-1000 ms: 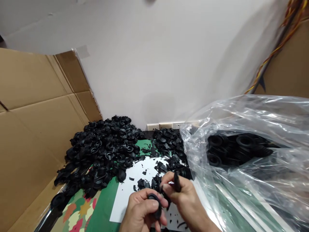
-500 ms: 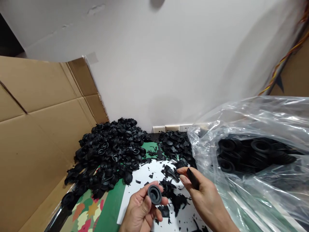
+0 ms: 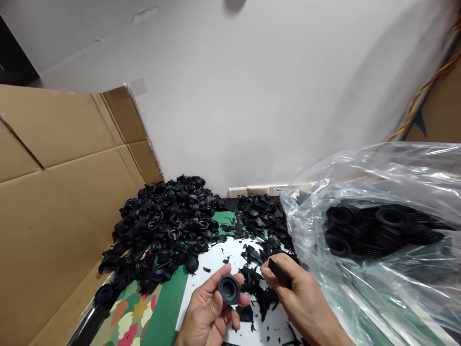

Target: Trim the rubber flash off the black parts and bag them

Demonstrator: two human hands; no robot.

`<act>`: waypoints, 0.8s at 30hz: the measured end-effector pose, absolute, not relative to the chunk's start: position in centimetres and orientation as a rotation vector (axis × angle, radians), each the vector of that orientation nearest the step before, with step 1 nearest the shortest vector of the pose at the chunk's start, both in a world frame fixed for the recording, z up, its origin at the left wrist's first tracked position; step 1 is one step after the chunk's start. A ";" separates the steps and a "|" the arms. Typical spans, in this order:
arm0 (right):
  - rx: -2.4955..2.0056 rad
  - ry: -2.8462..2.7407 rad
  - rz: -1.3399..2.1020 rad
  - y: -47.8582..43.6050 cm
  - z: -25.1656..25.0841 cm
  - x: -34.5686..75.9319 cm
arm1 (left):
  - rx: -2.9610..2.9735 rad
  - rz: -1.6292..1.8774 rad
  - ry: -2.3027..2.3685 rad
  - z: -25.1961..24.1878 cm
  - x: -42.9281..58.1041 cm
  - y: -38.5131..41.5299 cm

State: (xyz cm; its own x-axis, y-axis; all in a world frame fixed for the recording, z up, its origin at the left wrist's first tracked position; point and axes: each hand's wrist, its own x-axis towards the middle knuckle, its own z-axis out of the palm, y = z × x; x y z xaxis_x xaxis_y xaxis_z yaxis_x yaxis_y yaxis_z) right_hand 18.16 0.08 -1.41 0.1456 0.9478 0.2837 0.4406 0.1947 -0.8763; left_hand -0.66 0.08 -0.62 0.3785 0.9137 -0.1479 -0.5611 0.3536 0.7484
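My left hand (image 3: 212, 305) is closed around a round black rubber part (image 3: 229, 290), with its ringed open end turned up toward me. To its right, my right hand (image 3: 295, 288) is curled around a narrow black object (image 3: 279, 274), perhaps a tool handle; its working end, if it has one, is hidden. The right fingertips are pinched together, apart from the rubber part. Beneath both hands lies a white sheet (image 3: 207, 283) strewn with black rubber scraps (image 3: 266, 295).
A large heap of black ribbed rubber parts (image 3: 165, 226) lies at left beside a cardboard panel (image 3: 72, 192). Another pile of black scraps (image 3: 261, 214) sits near the wall sockets (image 3: 257, 191). At right, a clear plastic bag (image 3: 306, 216) holds black ribbed parts (image 3: 374, 230).
My right hand has shifted slightly left and down, keeping the narrow black object. The rubber part in my left hand has turned a little, its opening facing me more squarely.
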 end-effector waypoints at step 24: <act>-1.346 -1.488 0.890 -0.7 -0.6 17.1 | 0.652 1.066 0.677 -0.6 -0.8 0.0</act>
